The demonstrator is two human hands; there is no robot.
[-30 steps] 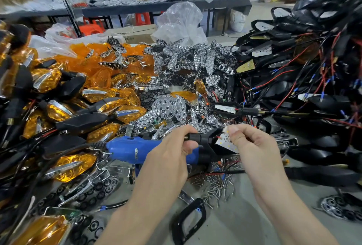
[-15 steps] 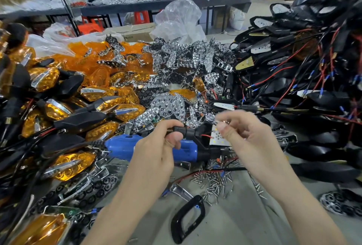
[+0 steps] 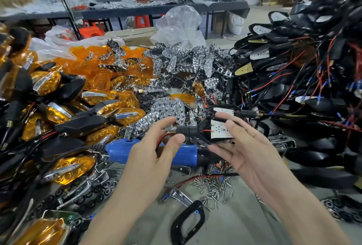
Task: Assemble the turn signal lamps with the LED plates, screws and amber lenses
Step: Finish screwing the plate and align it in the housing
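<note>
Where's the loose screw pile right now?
Head view, lower centre: the screws lie on the table between the blue screwdriver and the black frame.

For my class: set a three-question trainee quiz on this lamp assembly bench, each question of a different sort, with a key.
1. True or false: an amber lens already covers the white LED plate in the black plastic lamp housing being held.
2. What does the left hand pinch? A) an amber lens B) the housing's black stem C) a chrome reflector
3. What do the loose silver screws rest on?
Key: 1 false; 2 B; 3 the grey table top.
</note>
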